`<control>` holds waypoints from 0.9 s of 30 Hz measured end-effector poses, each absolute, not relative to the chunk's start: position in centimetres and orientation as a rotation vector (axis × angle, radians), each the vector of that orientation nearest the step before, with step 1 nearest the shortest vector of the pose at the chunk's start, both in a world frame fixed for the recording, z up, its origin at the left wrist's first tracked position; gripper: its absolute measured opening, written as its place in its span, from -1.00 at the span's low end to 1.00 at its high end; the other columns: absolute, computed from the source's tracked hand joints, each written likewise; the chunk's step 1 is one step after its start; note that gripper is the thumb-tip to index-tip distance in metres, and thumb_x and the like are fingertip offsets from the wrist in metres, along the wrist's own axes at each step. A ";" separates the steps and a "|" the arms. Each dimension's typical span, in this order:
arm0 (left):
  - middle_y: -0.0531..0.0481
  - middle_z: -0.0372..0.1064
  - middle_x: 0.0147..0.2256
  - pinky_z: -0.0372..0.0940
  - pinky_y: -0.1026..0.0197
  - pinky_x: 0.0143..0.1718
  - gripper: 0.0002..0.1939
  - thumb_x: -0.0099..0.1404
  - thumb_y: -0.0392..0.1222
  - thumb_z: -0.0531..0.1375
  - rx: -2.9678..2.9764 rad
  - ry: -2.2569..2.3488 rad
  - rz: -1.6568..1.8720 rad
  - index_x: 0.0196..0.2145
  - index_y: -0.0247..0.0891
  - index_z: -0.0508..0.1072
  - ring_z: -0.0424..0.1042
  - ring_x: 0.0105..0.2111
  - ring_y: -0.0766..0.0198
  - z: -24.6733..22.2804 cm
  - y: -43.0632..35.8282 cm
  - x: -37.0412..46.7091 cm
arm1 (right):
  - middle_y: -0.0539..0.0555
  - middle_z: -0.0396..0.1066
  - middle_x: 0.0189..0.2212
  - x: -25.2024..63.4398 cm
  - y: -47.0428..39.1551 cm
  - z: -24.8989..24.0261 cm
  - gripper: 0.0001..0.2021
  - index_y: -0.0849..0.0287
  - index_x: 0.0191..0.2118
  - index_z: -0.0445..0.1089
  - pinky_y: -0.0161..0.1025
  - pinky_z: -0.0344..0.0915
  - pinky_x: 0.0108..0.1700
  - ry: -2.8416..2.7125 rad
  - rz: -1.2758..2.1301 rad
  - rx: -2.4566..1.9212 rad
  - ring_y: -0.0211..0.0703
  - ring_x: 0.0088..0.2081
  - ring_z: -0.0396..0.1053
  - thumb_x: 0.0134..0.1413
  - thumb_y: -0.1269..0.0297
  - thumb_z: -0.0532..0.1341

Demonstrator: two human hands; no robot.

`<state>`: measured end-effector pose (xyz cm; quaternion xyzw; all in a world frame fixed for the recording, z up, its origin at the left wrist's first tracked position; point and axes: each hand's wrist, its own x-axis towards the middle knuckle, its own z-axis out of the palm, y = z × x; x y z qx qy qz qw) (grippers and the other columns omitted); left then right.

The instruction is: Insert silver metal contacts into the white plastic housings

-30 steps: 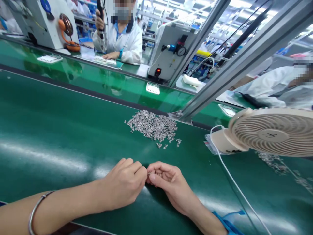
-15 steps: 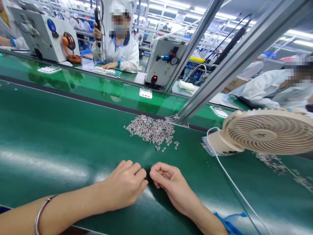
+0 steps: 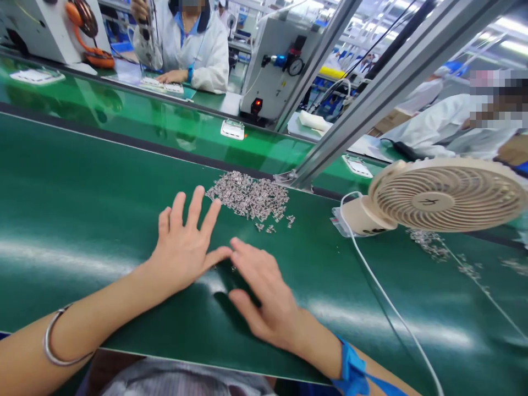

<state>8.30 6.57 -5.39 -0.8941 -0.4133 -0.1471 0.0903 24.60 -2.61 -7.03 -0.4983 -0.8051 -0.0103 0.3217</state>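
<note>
A heap of small metal parts (image 3: 249, 195) lies on the green work surface (image 3: 103, 181), just beyond my hands. My left hand (image 3: 183, 242) is spread palm down, its fingertips beside the heap's left edge. To its right is my right hand (image 3: 264, 291), fingers stretched out and thumb apart, with its fingertips at my left thumb. Neither hand holds anything that I can see. One or two tiny metal pieces (image 3: 233, 268) show on the surface between the hands, partly hidden by them.
A beige fan (image 3: 433, 201) stands at the right, its white cable (image 3: 383, 297) running toward me. Further metal parts (image 3: 429, 242) lie behind it. An aluminium post (image 3: 355, 110) rises past the heap. White flat parts (image 3: 232, 130) sit on the green conveyor belt (image 3: 185, 118); a co-worker (image 3: 193, 49) is across it.
Both hands have gone from closed fingers to spread ones. My left hand has moved forward and left, my right hand slightly forward and left. The camera has tilted down.
</note>
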 end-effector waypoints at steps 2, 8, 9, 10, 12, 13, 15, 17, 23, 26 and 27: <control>-0.44 -0.14 0.25 0.04 -0.35 -0.02 -0.31 0.28 0.14 -0.01 -2.659 -1.305 -0.444 0.23 -0.34 0.07 -0.04 0.16 -0.45 -5.1 7.0 8.3 | 0.32 0.12 0.19 23.5 -3.3 -6.7 -0.59 0.16 0.13 0.21 0.11 0.22 0.05 -2.306 -0.033 -1.294 0.15 0.20 0.09 0.17 0.21 0.07; -0.36 -0.08 0.24 0.07 -0.31 -0.01 -0.41 0.35 0.03 -0.08 -2.618 -1.489 -0.341 0.22 -0.35 0.09 -0.03 0.16 -0.38 -4.5 8.1 8.0 | 0.09 -0.05 0.28 22.2 -3.2 -6.1 -0.56 -0.03 0.18 0.16 0.28 0.20 -0.01 -2.659 0.081 -1.278 0.30 0.20 0.01 0.21 0.06 -0.01; -0.36 -0.08 0.24 0.07 -0.30 -0.01 -0.42 0.35 0.03 -0.08 -2.606 -1.505 -0.339 0.22 -0.35 0.10 -0.03 0.16 -0.38 -4.5 8.2 7.9 | 0.10 -0.05 0.28 22.2 -2.9 -6.1 -0.53 0.00 0.19 0.14 0.30 0.19 -0.01 -2.684 0.135 -1.301 0.30 0.20 0.00 0.21 0.02 -0.04; -0.36 -0.07 0.24 0.07 -0.30 -0.01 -0.42 0.34 0.02 -0.08 -2.604 -1.511 -0.336 0.21 -0.36 0.11 -0.02 0.15 -0.39 -4.5 8.3 7.9 | 0.11 -0.06 0.28 22.3 -2.5 -6.1 -0.50 0.04 0.20 0.12 0.33 0.18 -0.01 -2.692 0.182 -1.339 0.31 0.20 0.00 0.22 -0.01 -0.06; -0.37 -0.05 0.23 0.08 -0.30 -0.01 -0.43 0.34 0.01 -0.07 -2.625 -1.500 -0.314 0.20 -0.36 0.13 -0.01 0.15 -0.40 -4.5 8.3 7.8 | 0.14 -0.08 0.29 22.9 -1.6 -6.3 -0.47 0.10 0.22 0.09 0.38 0.14 0.00 -2.663 0.237 -1.458 0.32 0.20 -0.01 0.22 -0.01 -0.07; -0.37 -0.03 0.22 0.08 -0.30 -0.02 -0.43 0.34 0.01 -0.07 -2.640 -1.485 -0.297 0.20 -0.37 0.14 0.00 0.14 -0.41 -4.5 8.2 7.9 | 0.15 -0.08 0.29 23.5 -1.1 -6.4 -0.47 0.12 0.23 0.08 0.40 0.11 0.01 -2.623 0.240 -1.538 0.32 0.21 -0.01 0.22 0.01 -0.06; -0.37 0.00 0.21 0.09 -0.31 -0.02 -0.43 0.33 0.02 -0.06 -2.663 -1.444 -0.261 0.19 -0.36 0.15 0.03 0.13 -0.41 -4.6 7.8 8.0 | 0.18 -0.07 0.28 25.2 0.1 -6.9 -0.49 0.15 0.23 0.08 0.41 0.07 0.04 -2.474 0.197 -1.738 0.33 0.22 -0.02 0.22 0.07 -0.03; -0.36 0.02 0.21 0.11 -0.31 -0.03 -0.43 0.33 0.03 -0.05 -2.684 -1.398 -0.219 0.19 -0.35 0.17 0.05 0.12 -0.40 -4.8 7.4 8.1 | 0.22 -0.04 0.27 27.2 1.1 -7.6 -0.51 0.18 0.22 0.11 0.40 0.05 0.05 -2.246 0.111 -1.926 0.32 0.22 -0.01 0.22 0.12 -0.02; -0.34 0.09 0.18 0.18 -0.26 -0.06 -0.40 0.28 0.08 0.05 -2.754 -1.231 -0.127 0.17 -0.31 0.21 0.13 0.09 -0.37 -5.9 6.2 8.2 | 0.19 0.00 0.26 31.7 2.9 -10.0 -0.54 0.09 0.18 0.17 0.34 0.04 0.09 -1.824 -0.016 -2.029 0.28 0.23 0.01 0.19 0.10 -0.01; -0.33 0.13 0.17 0.22 -0.23 -0.08 -0.42 0.27 0.09 0.05 -2.757 -1.162 -0.126 0.15 -0.30 0.25 0.18 0.07 -0.34 -6.3 5.9 8.2 | 0.21 0.02 0.25 32.3 3.2 -10.5 -0.53 0.09 0.15 0.21 0.38 0.03 0.08 -1.727 0.016 -2.082 0.31 0.21 0.03 0.16 0.05 0.00; -0.34 0.14 0.16 0.23 -0.22 -0.09 -0.42 0.27 0.09 0.05 -2.755 -1.144 -0.130 0.14 -0.30 0.26 0.20 0.06 -0.33 -6.3 5.8 8.2 | 0.23 0.05 0.24 32.4 3.3 -10.5 -0.53 0.11 0.13 0.23 0.38 0.04 0.08 -1.682 0.006 -2.082 0.31 0.21 0.04 0.15 0.06 0.01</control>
